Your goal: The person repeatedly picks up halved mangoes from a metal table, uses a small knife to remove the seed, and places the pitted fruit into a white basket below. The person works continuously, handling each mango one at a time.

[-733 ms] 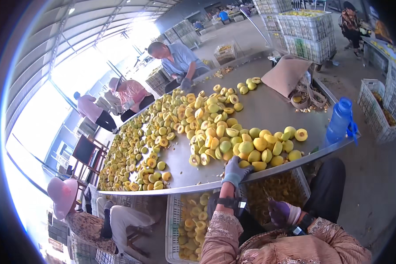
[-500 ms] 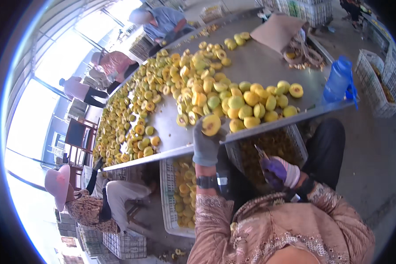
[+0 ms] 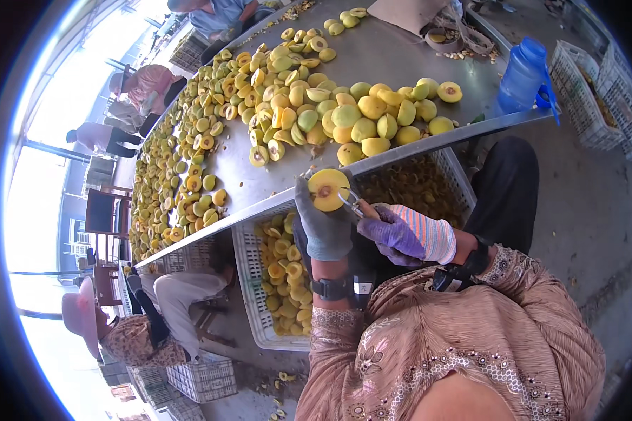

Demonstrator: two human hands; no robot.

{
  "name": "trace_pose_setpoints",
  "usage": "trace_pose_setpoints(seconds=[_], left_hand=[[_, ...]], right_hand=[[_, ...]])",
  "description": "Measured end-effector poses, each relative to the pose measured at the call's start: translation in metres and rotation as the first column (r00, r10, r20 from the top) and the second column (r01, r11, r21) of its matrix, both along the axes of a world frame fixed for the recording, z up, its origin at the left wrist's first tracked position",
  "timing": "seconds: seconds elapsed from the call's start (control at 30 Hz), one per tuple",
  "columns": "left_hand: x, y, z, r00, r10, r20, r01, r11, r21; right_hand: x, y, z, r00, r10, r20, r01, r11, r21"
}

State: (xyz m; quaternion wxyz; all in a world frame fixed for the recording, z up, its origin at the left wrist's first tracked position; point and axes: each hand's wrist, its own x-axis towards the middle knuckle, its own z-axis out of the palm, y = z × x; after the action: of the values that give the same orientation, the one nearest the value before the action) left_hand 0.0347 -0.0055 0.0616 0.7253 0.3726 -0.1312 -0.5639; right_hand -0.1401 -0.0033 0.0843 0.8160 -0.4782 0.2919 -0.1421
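Note:
My left hand (image 3: 321, 228), in a grey glove, holds up a yellow fruit half (image 3: 328, 189) with its cut face and brown pit hollow showing. A purple glove with a striped cuff covers my right hand (image 3: 404, 233), closed around the handle of a small pitting knife (image 3: 358, 204). The thin curved metal tip of that tool touches the right side of the cut face. Both hands are just off the near edge of a metal table (image 3: 253, 186). On it, close beyond my hands, lies a heap of yellow-green fruit halves (image 3: 344, 116).
Beneath the table edge stand a white crate of fruit halves (image 3: 246, 295) and another crate (image 3: 463, 186) with brownish scraps. A blue jug (image 3: 523, 74) and a beige cloth bag (image 3: 407, 14) are on the table. Several people work along its left side, one in a pink hat (image 3: 81, 316).
My right hand has come up and left, bringing the tool's tip onto the fruit half. The left hand has drawn the fruit slightly nearer. The whole view has shifted.

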Motion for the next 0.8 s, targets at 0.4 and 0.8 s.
trace_pose_setpoints(seconds=[0.4,0.8], left_hand=[[-0.020,0.017,0.002,0.969,0.006,0.246,0.032,0.988,-0.152],[-0.028,0.021,0.002,0.847,0.185,0.498,-0.083,0.972,-0.221]], right_hand=[[0.011,0.006,-0.006,0.999,-0.019,0.031,0.019,1.000,-0.010],[0.008,0.008,-0.004,0.998,-0.016,0.059,0.029,0.971,-0.236]])
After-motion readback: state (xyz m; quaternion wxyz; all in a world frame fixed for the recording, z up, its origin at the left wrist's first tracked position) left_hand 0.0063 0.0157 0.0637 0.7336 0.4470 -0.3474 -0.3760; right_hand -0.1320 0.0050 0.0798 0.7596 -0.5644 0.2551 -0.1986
